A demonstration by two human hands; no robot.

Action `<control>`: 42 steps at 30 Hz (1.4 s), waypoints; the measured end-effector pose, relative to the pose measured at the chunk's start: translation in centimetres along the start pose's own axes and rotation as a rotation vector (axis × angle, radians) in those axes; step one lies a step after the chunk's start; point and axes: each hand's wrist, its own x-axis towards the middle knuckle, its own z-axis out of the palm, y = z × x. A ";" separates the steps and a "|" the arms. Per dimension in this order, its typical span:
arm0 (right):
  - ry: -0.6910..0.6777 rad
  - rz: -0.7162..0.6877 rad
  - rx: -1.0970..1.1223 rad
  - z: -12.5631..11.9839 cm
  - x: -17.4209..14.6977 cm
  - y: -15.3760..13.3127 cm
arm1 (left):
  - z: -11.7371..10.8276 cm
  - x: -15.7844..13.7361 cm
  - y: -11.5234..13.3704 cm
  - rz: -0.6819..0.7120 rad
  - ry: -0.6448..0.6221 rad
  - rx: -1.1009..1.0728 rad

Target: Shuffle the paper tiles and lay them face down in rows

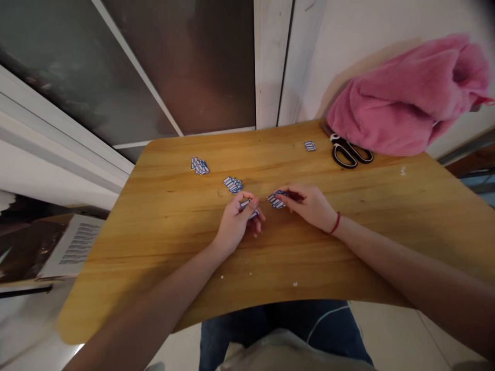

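Between the thumb and fingers of my left hand (240,216) is a small blue-and-white label piece (249,208). My right hand (309,205), with a red band at the wrist, pinches a small bunch of similar blue-and-white labels (277,199) at its fingertips, low over the table. The two hands are a short way apart. Just beyond my left hand lies a loose pile of labels (232,184). Another pile of labels (200,166) sits farther to the left. What is printed on them is too small to read.
The wooden table (174,232) carries one more small group of labels (310,146) at the back, beside black-handled scissors (350,153). A pink plush cloth (402,98) rests at the back right against the wall. Small white scraps (295,284) lie near the front edge.
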 end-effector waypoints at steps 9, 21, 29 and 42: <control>-0.269 -0.311 -0.729 -0.7 0.2 0.7 | -0.2 0.0 -0.4 0.112 -0.018 0.128; -0.261 -0.227 -0.762 -0.7 0.3 1.0 | 0.0 -0.2 0.0 0.354 0.125 0.871; -0.238 -0.178 -0.625 -0.5 0.2 1.2 | -0.5 0.5 -0.2 0.332 0.012 0.915; -0.253 -0.118 -0.527 -0.1 0.4 0.9 | -0.2 1.4 -0.4 0.344 -0.133 1.047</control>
